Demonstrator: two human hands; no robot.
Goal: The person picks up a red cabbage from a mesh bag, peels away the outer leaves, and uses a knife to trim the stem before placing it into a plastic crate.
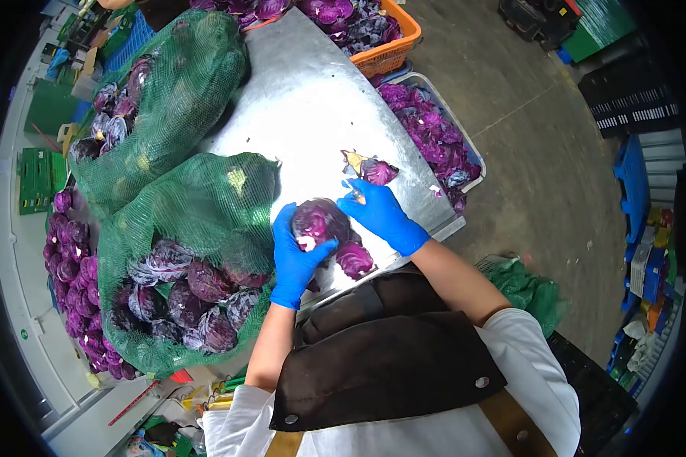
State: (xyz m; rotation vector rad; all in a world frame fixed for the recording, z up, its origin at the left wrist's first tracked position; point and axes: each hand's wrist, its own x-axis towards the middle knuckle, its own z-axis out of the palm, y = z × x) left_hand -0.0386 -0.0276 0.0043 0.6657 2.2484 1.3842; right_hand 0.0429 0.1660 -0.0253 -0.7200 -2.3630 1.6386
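A red cabbage (318,221) rests at the near edge of the metal table (301,99), with my blue-gloved left hand (293,251) wrapped around its left and near side. A pale cut patch shows low on the cabbage. Just to its right, my blue-gloved right hand (383,216) has its fingers curled together; something small shows at the fingertips, too little to name. A loose purple leaf (354,260) lies beside the cabbage, below the right hand. Beyond that hand sits a trimmed leaf piece (379,171) with yellowish bits.
Green mesh sacks (198,190) of cabbages cover the table's left. More cabbages (72,266) are piled further left. An orange crate (389,53) and a white bin (476,164) of purple leaves stand along the right edge. Green netting (522,289) lies on the floor.
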